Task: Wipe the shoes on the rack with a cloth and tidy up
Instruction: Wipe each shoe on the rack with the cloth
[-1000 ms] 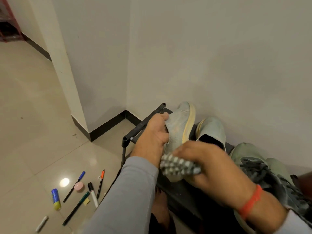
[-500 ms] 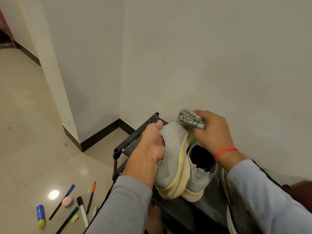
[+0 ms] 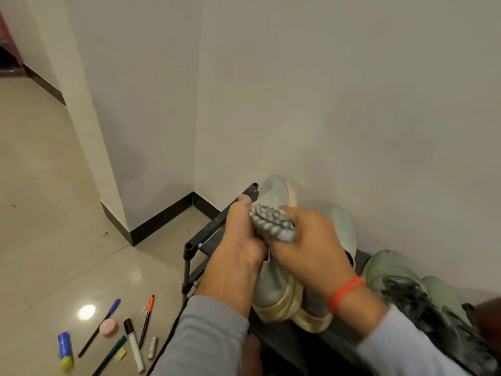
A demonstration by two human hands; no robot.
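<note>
Shoes (image 3: 273,289) on rack (image 3: 214,226), pens (image 3: 146,321) left.

The cloth (image 3: 272,225), held half a second ago by the right hand (image 3: 311,248) at the far tip of the pale shoe (image 3: 273,267), has been drawn nearer along the upper, to just beside the left hand (image 3: 240,240). A second ago it was held lower, near the heel.

A single wide-angle head-worn camera looks forward and steeply down from close above the black metal shoe rack (image 3: 217,226) standing against the plain off-white wall (image 3: 339,104), with glossy beige floor tiles (image 3: 40,213) filling the left of the frame.
</note>
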